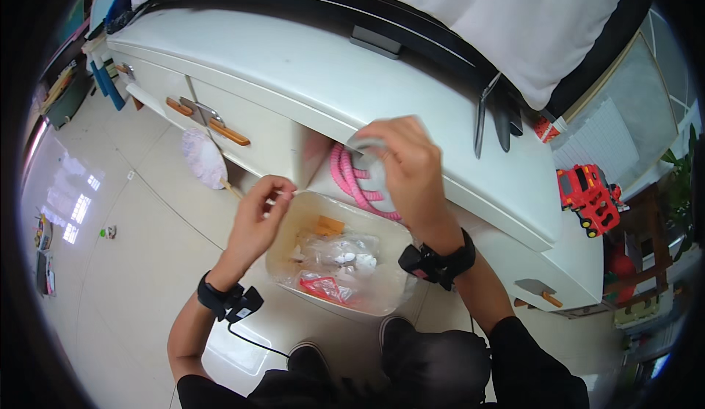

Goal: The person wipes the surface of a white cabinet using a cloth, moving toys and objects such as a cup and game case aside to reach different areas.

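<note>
A white waste bin (283,274) lined with a clear plastic bag stands on the floor before me, holding crumpled plastic, white scraps and a red piece. Over its left rim, my left hand (261,216) has curled fingers with small white bits at them; what these are is unclear. My right hand (405,155), slightly blurred, grips a greyish-white round thing (368,143) in front of the open cabinet compartment. Inside the compartment, behind the bin, lies a pink coiled hose or cord (348,180) beside a pale object partly hidden by my right hand.
A long white cabinet (308,87) crosses the view, with orange-handled doors. On its top are a dark grey box (376,42) and grey metal pieces (484,114). A red toy truck (589,197) stands at the right. A round hand fan (204,158) leans against the cabinet.
</note>
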Tool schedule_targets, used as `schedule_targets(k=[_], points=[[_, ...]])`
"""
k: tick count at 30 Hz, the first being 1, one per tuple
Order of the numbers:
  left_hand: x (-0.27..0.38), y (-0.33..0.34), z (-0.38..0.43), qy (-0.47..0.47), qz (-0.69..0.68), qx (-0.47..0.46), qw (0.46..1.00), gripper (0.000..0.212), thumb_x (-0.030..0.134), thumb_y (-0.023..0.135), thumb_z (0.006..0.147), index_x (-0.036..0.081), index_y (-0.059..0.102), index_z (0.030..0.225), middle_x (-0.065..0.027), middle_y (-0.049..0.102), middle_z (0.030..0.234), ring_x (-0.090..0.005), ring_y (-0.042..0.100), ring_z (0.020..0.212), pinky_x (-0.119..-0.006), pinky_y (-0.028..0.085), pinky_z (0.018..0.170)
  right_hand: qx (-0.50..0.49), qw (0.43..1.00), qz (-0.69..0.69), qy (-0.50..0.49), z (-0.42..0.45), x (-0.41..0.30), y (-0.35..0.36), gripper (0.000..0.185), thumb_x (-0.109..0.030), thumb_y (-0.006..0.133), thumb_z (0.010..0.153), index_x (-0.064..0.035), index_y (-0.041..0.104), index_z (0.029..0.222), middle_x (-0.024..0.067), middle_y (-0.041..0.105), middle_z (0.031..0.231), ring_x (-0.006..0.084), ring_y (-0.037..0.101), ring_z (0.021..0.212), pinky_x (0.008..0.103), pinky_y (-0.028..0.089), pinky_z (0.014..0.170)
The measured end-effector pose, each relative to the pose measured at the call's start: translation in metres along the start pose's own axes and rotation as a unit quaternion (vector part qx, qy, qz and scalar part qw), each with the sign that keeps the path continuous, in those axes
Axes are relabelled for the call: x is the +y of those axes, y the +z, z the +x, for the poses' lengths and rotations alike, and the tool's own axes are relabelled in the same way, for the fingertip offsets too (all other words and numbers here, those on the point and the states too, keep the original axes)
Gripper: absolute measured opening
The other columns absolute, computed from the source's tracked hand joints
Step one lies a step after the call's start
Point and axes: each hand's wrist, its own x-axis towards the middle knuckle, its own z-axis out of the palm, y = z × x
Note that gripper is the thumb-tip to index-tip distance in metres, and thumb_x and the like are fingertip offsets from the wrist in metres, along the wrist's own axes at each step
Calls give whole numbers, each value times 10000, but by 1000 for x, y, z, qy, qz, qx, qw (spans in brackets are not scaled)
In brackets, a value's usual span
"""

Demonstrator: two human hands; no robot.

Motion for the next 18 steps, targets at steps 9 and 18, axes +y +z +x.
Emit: schedule_targets(k=[9,18], points=[[35,61,-11,105,-24,-103,989,541,260,603,889,13,351,1300,-134,473,1168,-222,508,1052,-331,445,816,-17,957,279,78,-41,-24,23,258,-126,509,901,28,575,1097,144,547,1160,245,537,1057,317,417,898],[63,62,18,55,-12,61,997,423,119,554,895,7,360,1253,-90,570,1040,-169,552,943,-290,462,828,43,991,121,-42,-51,-5,-66,339,-224,489,923,23,567,1141,155,558,1150,306,533,1029,392,428,875]])
